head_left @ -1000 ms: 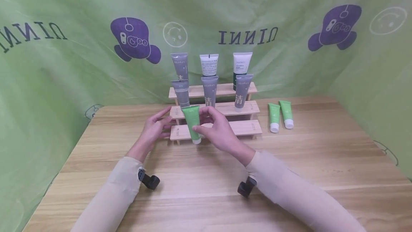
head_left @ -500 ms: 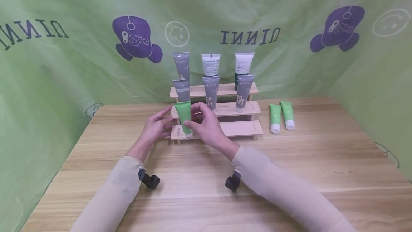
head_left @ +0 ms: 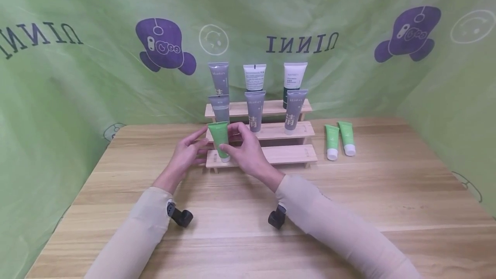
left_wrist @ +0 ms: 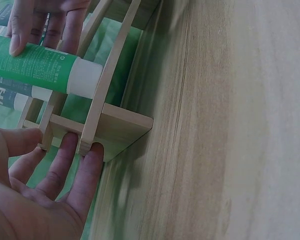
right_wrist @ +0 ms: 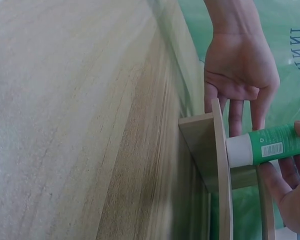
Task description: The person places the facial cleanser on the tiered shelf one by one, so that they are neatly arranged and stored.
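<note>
My right hand [head_left: 251,153] pinches a green squeeze tube [head_left: 218,136] with a white cap between thumb and fingers. The tube stands cap-down at the left end of the bottom tier of a wooden three-tier rack [head_left: 283,155]. In the right wrist view its white cap [right_wrist: 239,151] meets the tier board, and the left wrist view shows the same contact. At the rack's left end is my left hand [head_left: 184,157], its extended fingers [left_wrist: 90,167] touching the side of the rack and its thumb beside the middle tier. The tube hides part of the right hand's fingers.
Grey tubes [head_left: 255,111] stand along the middle tier. Behind them on the top tier are a grey tube [head_left: 219,74] and two white-and-dark-green tubes [head_left: 293,76]. Right of the rack, two green tubes [head_left: 331,141] lie on the table. A green printed cloth [head_left: 240,7] hangs behind.
My right hand has carried the green tube left, from in front of the rack onto the left end of its bottom tier. My left hand has stayed at the rack's side.
</note>
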